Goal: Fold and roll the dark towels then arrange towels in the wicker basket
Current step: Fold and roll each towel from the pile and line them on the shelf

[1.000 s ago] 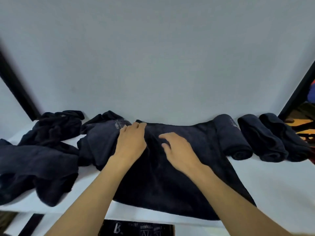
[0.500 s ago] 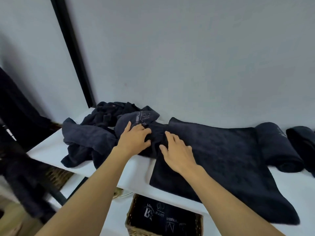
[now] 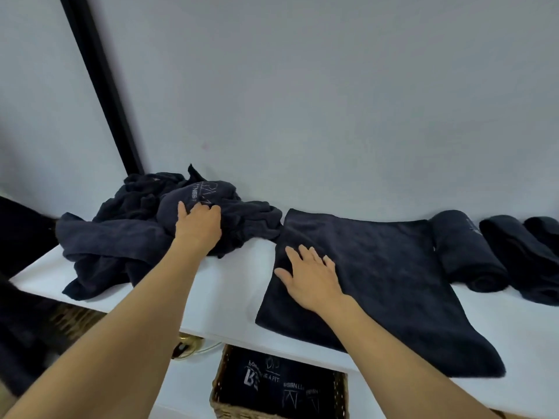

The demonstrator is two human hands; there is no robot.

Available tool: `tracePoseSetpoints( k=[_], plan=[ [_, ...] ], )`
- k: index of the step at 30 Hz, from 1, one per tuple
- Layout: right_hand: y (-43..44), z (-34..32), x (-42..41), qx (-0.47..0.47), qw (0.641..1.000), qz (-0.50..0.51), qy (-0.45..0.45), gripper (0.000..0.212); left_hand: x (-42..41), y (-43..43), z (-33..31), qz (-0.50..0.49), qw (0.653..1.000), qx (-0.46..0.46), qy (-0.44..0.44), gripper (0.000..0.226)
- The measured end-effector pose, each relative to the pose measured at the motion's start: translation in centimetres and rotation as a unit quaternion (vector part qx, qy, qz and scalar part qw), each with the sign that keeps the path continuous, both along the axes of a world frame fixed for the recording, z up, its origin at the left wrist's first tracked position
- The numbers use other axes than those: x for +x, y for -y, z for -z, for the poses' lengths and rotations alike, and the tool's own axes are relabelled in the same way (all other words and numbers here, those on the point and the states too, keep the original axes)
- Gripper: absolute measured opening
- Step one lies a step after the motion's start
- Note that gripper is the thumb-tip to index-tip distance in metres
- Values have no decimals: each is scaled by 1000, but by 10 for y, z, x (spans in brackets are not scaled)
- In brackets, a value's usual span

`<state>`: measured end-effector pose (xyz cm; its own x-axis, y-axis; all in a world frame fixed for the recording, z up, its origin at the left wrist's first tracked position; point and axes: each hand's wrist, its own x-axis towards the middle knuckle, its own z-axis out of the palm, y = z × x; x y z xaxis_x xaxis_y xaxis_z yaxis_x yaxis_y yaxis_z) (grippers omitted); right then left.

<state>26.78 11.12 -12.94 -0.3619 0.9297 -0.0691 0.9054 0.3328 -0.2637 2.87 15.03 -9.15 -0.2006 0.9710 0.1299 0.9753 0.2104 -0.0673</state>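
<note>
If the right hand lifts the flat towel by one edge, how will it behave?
Probably floppy: the flat towel droops over the shelf edge. Likely to grip rather than slide: its surface looks soft and matte under the right hand.

Flat towel (image 3: 378, 267), one, spread on the desk (image 3: 230, 285). Rolled towels, three, all right of the flat towel: first roll (image 3: 465, 252) just beside it, second roll (image 3: 520, 261), third roll (image 3: 544, 234) cut by the frame edge. Crumpled heap (image 3: 121, 234), one, left of the flat towel, its towels not countable. Wicker basket (image 3: 219, 397), one, below the flat towel, the dark towels inside not countable.
</note>
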Motion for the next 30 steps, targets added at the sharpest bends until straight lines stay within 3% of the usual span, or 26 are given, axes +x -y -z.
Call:
tracePoseSetpoints(
  k=[2,4,7,10,12,16,20,22,24,27,30],
  plan=[
    [0,-7,13,-25,992,-4,-123,56,19,5,1,24,997,68,-12,38],
    [6,-16,40,-15,973,18,-228,48,53,20,0,92,986,137,35,38],
    [23,-25,103,60,973,102,-196,42,97,57,0,99,974,76,188,24],
    [55,-22,177,89,953,271,-103,45,111,90,6,48,950,-43,306,36],
    [82,-15,212,74,930,348,-88,49,112,106,10,45,921,-77,379,38],
    [116,-13,237,27,902,363,-233,35,115,125,11,57,882,-61,464,22],
    [133,-26,241,-19,894,308,-325,14,109,148,3,51,814,-20,579,43],
    [142,-30,243,-52,891,274,-357,18,103,159,3,20,803,-66,592,50],
    [151,-31,244,-65,877,249,-405,32,98,170,5,-5,816,-114,567,48],
    [163,-30,248,-39,858,273,-434,37,94,187,3,-9,829,-118,547,17],
    [173,-28,256,-70,850,318,-415,23,88,203,7,8,812,-106,574,35]
  ],
)
